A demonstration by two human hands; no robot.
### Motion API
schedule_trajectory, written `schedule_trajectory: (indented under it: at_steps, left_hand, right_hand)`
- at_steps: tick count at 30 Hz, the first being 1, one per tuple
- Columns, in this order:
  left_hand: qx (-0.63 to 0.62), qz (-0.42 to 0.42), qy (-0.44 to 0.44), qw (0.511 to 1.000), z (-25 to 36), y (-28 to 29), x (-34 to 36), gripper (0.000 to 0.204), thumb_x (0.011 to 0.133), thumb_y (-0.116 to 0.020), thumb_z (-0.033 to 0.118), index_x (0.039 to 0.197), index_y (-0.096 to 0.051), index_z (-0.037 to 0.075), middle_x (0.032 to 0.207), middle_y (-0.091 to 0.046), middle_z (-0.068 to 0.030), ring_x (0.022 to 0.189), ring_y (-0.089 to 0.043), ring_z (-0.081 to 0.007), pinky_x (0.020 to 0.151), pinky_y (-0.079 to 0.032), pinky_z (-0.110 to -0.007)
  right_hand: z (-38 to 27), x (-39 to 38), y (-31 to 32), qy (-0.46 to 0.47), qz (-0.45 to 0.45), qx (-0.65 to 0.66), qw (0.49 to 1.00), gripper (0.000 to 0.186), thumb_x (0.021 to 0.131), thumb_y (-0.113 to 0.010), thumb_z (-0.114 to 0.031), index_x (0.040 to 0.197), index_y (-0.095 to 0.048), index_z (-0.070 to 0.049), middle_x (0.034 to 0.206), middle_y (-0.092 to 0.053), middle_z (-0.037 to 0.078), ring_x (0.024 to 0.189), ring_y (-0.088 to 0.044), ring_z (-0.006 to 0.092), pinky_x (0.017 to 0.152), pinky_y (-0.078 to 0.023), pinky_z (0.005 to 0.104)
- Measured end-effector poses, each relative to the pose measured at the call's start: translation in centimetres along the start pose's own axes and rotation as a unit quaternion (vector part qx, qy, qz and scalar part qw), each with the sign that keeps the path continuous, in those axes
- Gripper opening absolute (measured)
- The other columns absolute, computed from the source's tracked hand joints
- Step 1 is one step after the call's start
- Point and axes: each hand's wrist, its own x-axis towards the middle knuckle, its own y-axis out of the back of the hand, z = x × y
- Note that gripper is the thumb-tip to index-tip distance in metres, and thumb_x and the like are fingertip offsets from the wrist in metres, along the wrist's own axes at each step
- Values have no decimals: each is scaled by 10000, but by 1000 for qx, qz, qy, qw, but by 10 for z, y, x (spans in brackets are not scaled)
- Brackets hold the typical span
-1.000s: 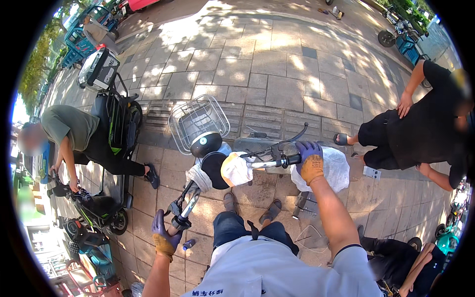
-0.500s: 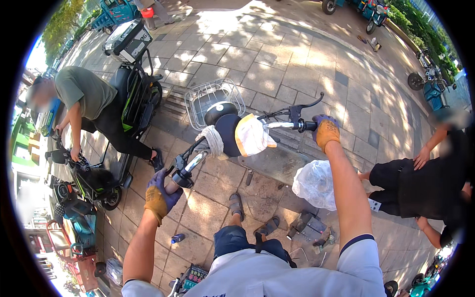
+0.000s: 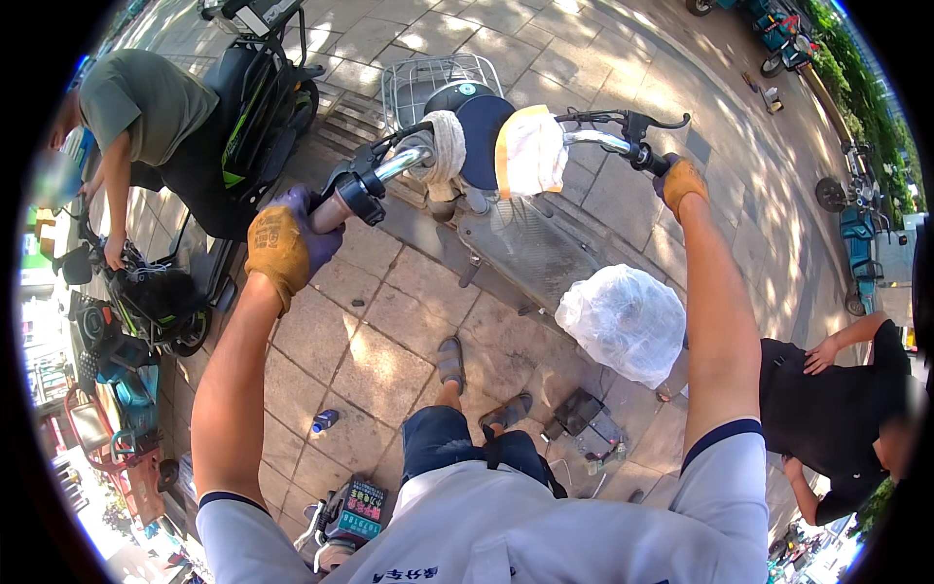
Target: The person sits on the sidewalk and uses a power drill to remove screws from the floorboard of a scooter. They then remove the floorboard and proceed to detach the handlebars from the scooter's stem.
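Observation:
My left hand (image 3: 295, 243), in a purple and mustard work glove, is wrapped round the left grip (image 3: 332, 210) of an electric scooter. The right hand (image 3: 679, 185), gloved alike, is closed round the right handlebar end, mostly hiding that grip. A black brake lever (image 3: 662, 122) stands out ahead of it. Between the hands, a beige cloth (image 3: 448, 146) is wrapped on the left of the bar, and a white cloth with an orange edge (image 3: 533, 151) hangs beside the dark round headstock cover (image 3: 482, 141). A wire basket (image 3: 404, 92) is at the front.
Clear plastic (image 3: 623, 321) covers the seat area behind the footboard (image 3: 520, 248). One person (image 3: 146, 107) bends over a black scooter (image 3: 255, 146) at left; another in black (image 3: 822, 394) stands at right. A dark box (image 3: 584, 419) and blue-capped bottle (image 3: 325, 419) lie near my feet.
The handlebar now lies more level across the view, its left end swung forward with my left hand. Both hands keep their hold and sit farther ahead of my feet. The whole view has shifted.

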Motion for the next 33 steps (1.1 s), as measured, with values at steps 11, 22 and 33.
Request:
schedule_trajectory:
  at_steps: [11, 22, 33]
  left_hand:
    - [99, 180, -204, 957, 4, 6, 63, 498, 688, -851, 262, 1132, -691, 101, 1206, -669, -145, 1132, -634, -369, 939, -514, -465]
    - [52, 105, -55, 992, 65, -11, 74, 442, 821, -766, 350, 1170, -714, 84, 1051, -750, -201, 1006, -714, -405, 882, -549, -475]
    - [86, 2, -236, 968, 46, -37, 167, 611, 899, -683, 334, 1450, -532, 118, 1051, -731, -202, 932, -725, -342, 810, -541, -460]
  right_hand:
    - [25, 34, -21, 2, 34, 25, 999, 412, 843, -720, -220, 1241, -699, -118, 1120, -737, 222, 1083, -704, 387, 949, -546, 456]
    - [-11, -64, -79, 77, 267, 62, 959, 868, 838, -777, -312, 1536, -365, -1, 1532, -451, 241, 1386, -463, 419, 1171, -392, 452]
    - [171, -597, -370, -326, -321, 171, 873, 784, 858, -693, -406, 1487, -461, 1, 1394, -601, 280, 1294, -587, 422, 1088, -479, 460]
